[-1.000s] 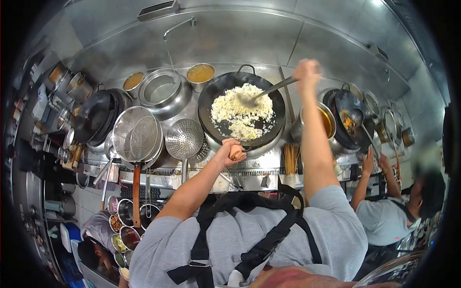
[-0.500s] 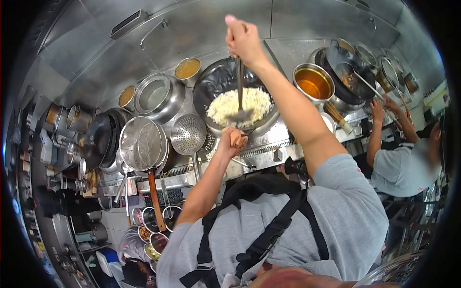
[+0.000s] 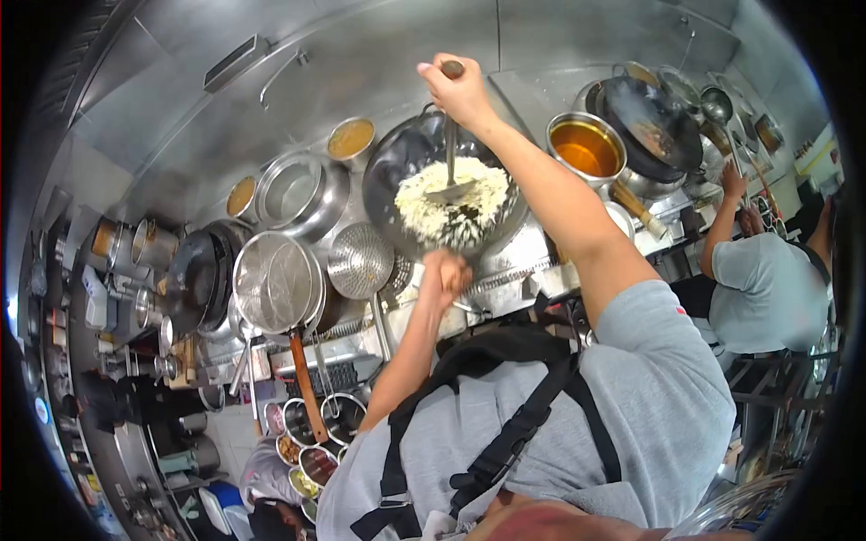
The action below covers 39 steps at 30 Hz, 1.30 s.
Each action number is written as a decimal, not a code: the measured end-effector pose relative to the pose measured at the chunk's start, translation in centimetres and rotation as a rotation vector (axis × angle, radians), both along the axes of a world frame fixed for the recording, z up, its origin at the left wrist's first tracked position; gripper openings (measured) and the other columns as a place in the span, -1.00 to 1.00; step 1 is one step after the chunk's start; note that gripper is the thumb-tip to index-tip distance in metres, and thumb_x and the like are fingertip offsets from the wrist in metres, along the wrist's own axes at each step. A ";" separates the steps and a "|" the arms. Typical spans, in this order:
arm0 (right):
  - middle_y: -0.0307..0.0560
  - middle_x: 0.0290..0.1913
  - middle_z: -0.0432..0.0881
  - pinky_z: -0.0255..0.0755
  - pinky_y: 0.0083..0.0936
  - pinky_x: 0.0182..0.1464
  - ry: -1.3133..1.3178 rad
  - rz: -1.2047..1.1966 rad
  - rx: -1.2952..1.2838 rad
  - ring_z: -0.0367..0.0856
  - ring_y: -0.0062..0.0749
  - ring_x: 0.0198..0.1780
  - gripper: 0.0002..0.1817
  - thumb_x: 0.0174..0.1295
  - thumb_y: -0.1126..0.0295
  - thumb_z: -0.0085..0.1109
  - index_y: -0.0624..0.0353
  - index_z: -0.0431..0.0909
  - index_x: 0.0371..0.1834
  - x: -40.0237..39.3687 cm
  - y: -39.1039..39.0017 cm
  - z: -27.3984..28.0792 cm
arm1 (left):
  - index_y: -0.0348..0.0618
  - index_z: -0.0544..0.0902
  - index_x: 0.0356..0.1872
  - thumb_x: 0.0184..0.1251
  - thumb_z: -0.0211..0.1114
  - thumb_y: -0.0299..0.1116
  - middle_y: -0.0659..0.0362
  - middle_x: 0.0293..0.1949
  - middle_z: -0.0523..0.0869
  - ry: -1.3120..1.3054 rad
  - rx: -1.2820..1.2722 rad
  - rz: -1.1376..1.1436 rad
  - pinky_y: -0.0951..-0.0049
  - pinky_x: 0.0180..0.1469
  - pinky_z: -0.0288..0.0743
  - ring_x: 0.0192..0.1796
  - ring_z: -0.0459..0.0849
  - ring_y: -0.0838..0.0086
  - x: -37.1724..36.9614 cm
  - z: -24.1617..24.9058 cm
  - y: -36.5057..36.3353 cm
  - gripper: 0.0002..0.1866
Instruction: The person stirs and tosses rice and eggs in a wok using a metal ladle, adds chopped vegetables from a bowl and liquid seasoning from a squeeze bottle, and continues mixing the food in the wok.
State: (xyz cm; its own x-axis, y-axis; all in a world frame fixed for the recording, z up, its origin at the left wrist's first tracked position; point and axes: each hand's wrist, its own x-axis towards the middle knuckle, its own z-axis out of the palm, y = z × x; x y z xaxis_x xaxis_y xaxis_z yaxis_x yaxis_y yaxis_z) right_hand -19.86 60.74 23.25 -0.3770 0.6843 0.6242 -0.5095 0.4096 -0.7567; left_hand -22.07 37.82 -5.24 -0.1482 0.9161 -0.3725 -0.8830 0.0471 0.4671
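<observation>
My right hand (image 3: pixel 460 90) grips the long steel ladle (image 3: pixel 449 149), shaft pointing straight down into white rice (image 3: pixel 451 203); my left hand (image 3: pixel 445 275) clamps the black wok's (image 3: pixel 406 153) handle at centre frame

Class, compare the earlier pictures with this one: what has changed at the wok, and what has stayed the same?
The right hand swung the ladle from a slant at the right to nearly upright over the rice, which is now heaped with a dark gap. The left hand stayed gripping the wok handle; the strainers stayed put.
</observation>
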 end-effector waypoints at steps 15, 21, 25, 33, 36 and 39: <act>-0.42 -0.71 0.28 0.03 -0.64 -0.71 -0.007 0.036 0.011 0.16 -0.74 -0.72 -0.63 0.20 0.38 0.26 0.08 0.31 -0.68 1.7 2.3 -0.6 | -0.10 0.50 -0.28 0.36 0.17 -0.10 0.12 -0.44 0.60 0.011 -0.045 0.025 0.45 -0.62 0.45 -0.54 0.58 0.30 1.8 -1.5 -2.6 -0.73; -0.40 -0.69 0.32 0.07 -0.63 -0.69 -0.021 0.183 -0.114 0.20 -0.73 -0.71 -0.66 0.19 0.36 0.29 0.13 0.36 -0.66 5.3 -1.9 10.4 | -0.04 0.51 -0.30 0.30 0.19 -0.17 0.14 -0.42 0.61 0.141 -0.182 0.030 0.41 -0.50 0.54 -0.44 0.61 0.32 2.7 0.1 -6.3 -0.81; -0.35 -0.65 0.39 0.11 -0.65 -0.67 -0.010 0.029 0.094 0.25 -0.73 -0.70 -0.69 0.21 0.37 0.28 0.14 0.42 -0.65 0.5 -4.3 3.4 | -0.14 0.54 -0.32 0.33 0.19 -0.14 0.11 -0.41 0.64 0.035 -0.107 -0.081 0.31 -0.37 0.55 -0.38 0.62 0.29 -1.2 2.2 2.0 -0.74; -0.41 -0.77 0.15 -0.06 -0.61 -0.74 0.117 0.238 -0.209 0.09 -0.71 -0.77 -0.61 0.26 0.49 0.17 0.03 0.23 -0.68 5.6 1.1 4.7 | -0.20 0.52 -0.26 0.42 0.07 -0.16 0.09 -0.38 0.61 0.099 -0.198 -0.145 0.53 -0.60 0.52 -0.45 0.68 0.23 3.0 -5.0 -6.3 -0.72; -0.41 -0.77 0.15 -0.06 -0.60 -0.74 0.047 0.153 -0.198 0.08 -0.70 -0.79 -0.59 0.25 0.47 0.19 0.01 0.21 -0.70 7.0 -0.3 9.5 | -0.16 0.52 -0.19 0.32 0.15 -0.19 0.11 -0.37 0.61 0.045 -0.068 -0.095 0.35 -0.51 0.58 -0.43 0.66 0.23 0.2 -4.5 -3.1 -0.76; -0.42 -0.77 0.11 -0.07 -0.62 -0.73 0.104 0.285 -0.045 0.04 -0.68 -0.80 -0.56 0.29 0.39 0.16 -0.01 0.20 -0.72 9.4 -0.9 15.0 | -0.11 0.49 -0.22 0.24 0.18 -0.29 0.10 -0.38 0.60 -0.108 -0.090 -0.008 0.20 -0.41 0.65 -0.42 0.64 0.23 -2.2 -2.4 3.1 -0.83</act>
